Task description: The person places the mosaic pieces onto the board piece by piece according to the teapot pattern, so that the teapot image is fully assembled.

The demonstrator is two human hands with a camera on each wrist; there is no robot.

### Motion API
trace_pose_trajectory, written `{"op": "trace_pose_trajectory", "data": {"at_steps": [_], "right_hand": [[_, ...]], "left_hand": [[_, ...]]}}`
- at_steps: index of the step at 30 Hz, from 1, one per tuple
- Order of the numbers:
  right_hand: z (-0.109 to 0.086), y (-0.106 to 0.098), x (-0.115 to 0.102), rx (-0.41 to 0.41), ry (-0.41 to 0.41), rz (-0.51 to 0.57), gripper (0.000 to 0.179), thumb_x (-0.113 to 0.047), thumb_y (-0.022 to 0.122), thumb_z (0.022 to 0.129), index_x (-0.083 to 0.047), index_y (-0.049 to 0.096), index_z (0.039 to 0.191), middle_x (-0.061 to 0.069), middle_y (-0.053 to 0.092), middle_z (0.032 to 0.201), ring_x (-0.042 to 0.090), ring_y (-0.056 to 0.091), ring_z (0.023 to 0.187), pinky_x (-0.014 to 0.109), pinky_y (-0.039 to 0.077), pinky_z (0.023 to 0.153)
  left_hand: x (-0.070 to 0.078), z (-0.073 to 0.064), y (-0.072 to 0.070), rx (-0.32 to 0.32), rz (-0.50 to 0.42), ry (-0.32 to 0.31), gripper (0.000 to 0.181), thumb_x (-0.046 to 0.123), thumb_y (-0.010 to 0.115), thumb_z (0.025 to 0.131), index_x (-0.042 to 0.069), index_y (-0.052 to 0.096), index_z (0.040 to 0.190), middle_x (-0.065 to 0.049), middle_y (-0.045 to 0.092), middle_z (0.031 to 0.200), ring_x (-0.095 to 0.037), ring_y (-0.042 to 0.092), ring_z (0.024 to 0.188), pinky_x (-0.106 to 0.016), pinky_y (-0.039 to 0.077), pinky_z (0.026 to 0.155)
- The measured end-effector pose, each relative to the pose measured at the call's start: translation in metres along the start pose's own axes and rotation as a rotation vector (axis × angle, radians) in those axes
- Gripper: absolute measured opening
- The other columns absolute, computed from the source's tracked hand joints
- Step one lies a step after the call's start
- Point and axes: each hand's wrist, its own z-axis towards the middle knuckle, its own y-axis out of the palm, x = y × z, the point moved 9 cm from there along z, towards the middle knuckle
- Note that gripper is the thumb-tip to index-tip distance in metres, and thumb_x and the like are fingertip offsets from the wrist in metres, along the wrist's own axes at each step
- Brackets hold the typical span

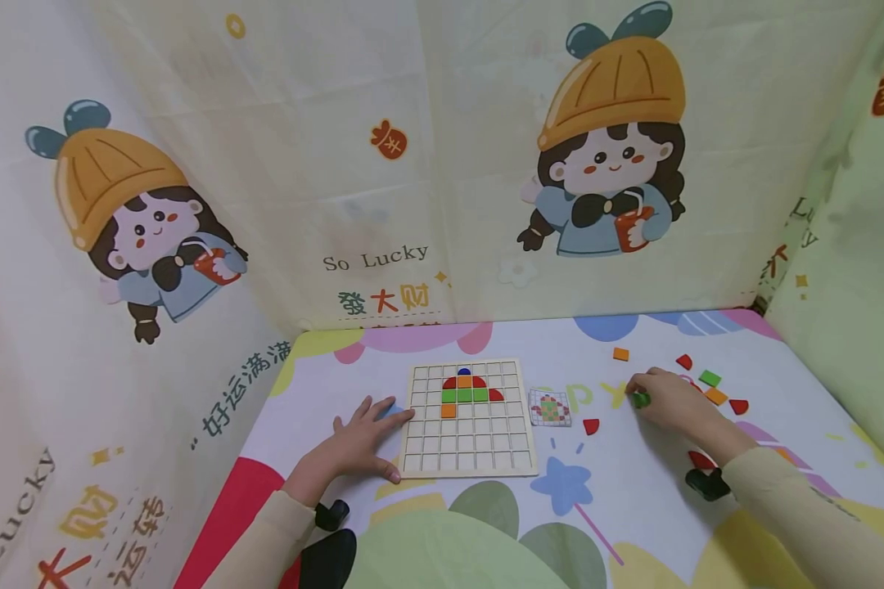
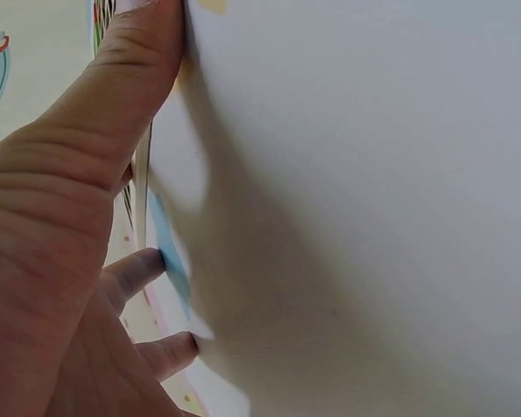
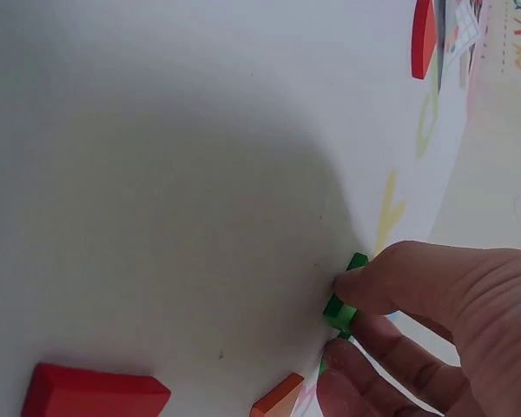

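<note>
Right hand (image 1: 674, 402): a green block (image 3: 340, 313) is being pinched between thumb and fingers, at the right half of the worktop (image 1: 619, 507).
Left hand (image 1: 357, 442): the fingers are being held spread; the left edge of the grid board (image 1: 475, 444) is being touched by the index finger, its near left corner by the thumb.
Board cells: towards the far edge, a blue piece (image 1: 464, 372), a red-orange-red row (image 1: 464, 382), three green squares (image 1: 466, 396) with a red piece (image 1: 496, 395), and an orange square (image 1: 448, 411) are being held.
Picture card (image 1: 551, 408): it is lying just beside the board's right edge.
Loose pieces: a red wedge (image 1: 592, 426) is lying near the card, an orange block (image 1: 621, 354) near the worktop's far edge; more coloured pieces (image 1: 710, 378) are lying scattered towards the right edge.
</note>
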Motion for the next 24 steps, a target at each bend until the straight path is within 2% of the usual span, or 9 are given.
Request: {"op": "trace_pose_trajectory", "data": {"at_steps": [12, 24], "right_hand": [[0.008, 0.003, 0.001, -0.008, 0.009, 0.007, 0.032, -0.006, 0.078, 0.083, 0.001, 0.072, 0.114, 0.022, 0.066, 0.104, 0.035, 0.06, 0.091, 0.056, 0.058, 0.085], [0.013, 0.001, -0.026, 0.041, -0.048, 0.011, 0.031, -0.007, 0.081, 0.081, 0.003, 0.073, 0.11, 0.021, 0.066, 0.104, 0.035, 0.061, 0.094, 0.051, 0.059, 0.085]], "left_hand": [[-0.001, 0.0, 0.001, -0.005, -0.005, 0.005, 0.108, 0.065, 0.089, 0.063, 0.044, 0.04, 0.157, -0.006, 0.022, 0.172, -0.05, 0.009, 0.157, -0.092, 0.014, 0.101], [0.003, -0.004, -0.003, -0.002, -0.003, -0.002, 0.108, 0.062, 0.09, 0.064, 0.042, 0.04, 0.157, -0.006, 0.023, 0.172, -0.05, 0.01, 0.157, -0.091, 0.015, 0.103]]}}
